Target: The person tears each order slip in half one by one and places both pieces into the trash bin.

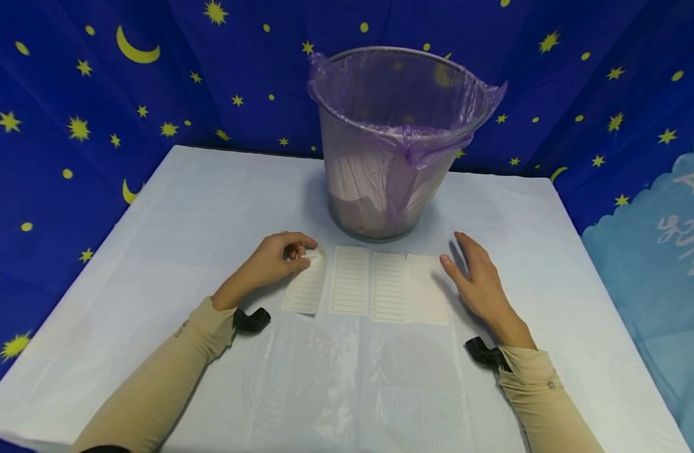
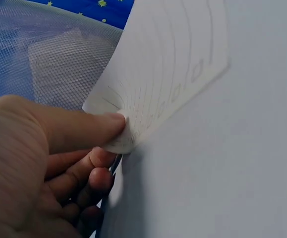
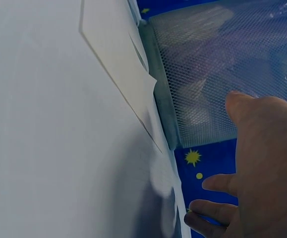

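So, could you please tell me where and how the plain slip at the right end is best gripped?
I'd pinch the plain slip by its right edge, coming from the right with the right hand. That long edge is free and faces the hand, while its left edge meets or overlaps a lined slip. Being thin and nearly flat, it may need the edge lifted first.

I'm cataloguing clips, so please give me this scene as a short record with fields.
Left hand: left hand pinches the top end of the leftmost paper, which is lined
Right hand: right hand holds nothing, beside the rightmost paper
Other papers: second paper and third paper from the left, both lined
Rightmost face: no lines visible
Behind the papers: mesh basket, upright, with a purple bag lining it
Surface: white table
Backdrop: blue curtain with yellow stars and moons
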Action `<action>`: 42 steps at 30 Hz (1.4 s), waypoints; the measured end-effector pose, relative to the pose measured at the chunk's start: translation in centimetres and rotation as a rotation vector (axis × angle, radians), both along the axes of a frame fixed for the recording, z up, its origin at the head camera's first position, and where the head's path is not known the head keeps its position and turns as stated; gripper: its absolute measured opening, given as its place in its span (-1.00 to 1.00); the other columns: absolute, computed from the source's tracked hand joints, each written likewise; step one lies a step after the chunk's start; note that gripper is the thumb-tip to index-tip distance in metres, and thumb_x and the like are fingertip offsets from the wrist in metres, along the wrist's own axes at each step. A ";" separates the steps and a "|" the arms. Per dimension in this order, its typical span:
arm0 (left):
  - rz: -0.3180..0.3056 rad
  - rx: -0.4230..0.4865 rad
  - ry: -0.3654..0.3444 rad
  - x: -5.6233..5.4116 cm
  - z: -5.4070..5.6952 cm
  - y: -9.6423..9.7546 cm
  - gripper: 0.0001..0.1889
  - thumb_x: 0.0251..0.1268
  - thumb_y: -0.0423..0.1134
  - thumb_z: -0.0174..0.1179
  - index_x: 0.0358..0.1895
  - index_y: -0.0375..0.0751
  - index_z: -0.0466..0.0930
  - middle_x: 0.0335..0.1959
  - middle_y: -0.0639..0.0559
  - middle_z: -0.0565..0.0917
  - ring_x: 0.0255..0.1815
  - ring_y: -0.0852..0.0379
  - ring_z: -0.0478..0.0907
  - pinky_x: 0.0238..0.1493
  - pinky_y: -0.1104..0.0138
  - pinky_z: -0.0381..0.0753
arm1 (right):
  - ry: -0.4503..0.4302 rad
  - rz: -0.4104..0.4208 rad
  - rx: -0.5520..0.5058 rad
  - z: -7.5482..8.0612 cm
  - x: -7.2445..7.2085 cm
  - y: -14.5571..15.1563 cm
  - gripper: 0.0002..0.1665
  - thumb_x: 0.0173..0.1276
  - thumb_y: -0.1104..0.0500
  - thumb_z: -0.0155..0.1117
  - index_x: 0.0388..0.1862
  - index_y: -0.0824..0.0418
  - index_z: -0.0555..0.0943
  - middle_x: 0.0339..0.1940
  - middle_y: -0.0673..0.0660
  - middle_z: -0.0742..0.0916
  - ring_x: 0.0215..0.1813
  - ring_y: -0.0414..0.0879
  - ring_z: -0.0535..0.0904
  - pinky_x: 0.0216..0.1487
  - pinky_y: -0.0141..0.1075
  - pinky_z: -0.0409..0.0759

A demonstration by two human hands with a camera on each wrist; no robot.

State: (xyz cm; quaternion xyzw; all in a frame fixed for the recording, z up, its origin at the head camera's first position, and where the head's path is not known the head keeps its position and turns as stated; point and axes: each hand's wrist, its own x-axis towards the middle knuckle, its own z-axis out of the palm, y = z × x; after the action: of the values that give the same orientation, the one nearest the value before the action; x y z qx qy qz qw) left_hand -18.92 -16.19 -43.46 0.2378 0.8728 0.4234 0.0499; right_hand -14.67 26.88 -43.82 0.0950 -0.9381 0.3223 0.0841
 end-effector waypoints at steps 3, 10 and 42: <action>0.014 0.040 -0.017 0.0 0.1 -0.2 -0.75 0.37 -0.36 0.43 0.07 -0.24 0.76 -0.29 -0.02 0.66 -0.27 0.07 0.51 -0.19 0.30 0.50 | 0.003 -0.001 -0.003 0.0 0.0 0.0 -0.16 0.64 -0.12 0.13 0.67 0.31 0.21 0.65 0.42 0.32 0.67 0.39 0.14 0.60 0.31 0.09; 0.069 0.178 -0.043 -0.2 0.1 -0.6 -0.70 0.43 -0.38 0.36 0.17 -0.29 0.72 -0.19 -0.16 0.70 -0.28 0.06 0.54 -0.24 0.36 0.52 | 0.010 -0.008 -0.002 -0.2 0.0 0.1 -0.17 0.64 -0.12 0.12 0.67 0.31 0.22 0.64 0.42 0.33 0.66 0.39 0.16 0.59 0.30 0.11; 0.120 0.790 -0.469 -0.7 0.0 -2.0 -0.85 0.71 -0.41 -0.14 0.15 -0.28 0.36 0.00 0.03 0.50 -0.09 0.21 0.55 -0.09 0.41 0.61 | 0.011 -0.007 0.017 -0.2 0.0 0.1 -0.19 0.67 -0.12 0.08 0.67 0.31 0.21 0.63 0.42 0.34 0.65 0.39 0.17 0.59 0.31 0.11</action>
State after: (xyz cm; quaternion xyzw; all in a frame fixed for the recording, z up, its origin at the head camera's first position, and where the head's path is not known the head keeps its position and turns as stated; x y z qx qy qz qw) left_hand -19.58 -18.18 -43.48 0.0856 0.6218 0.7681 0.1270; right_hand -14.69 26.94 -44.03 0.0939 -0.9407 0.3135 0.0896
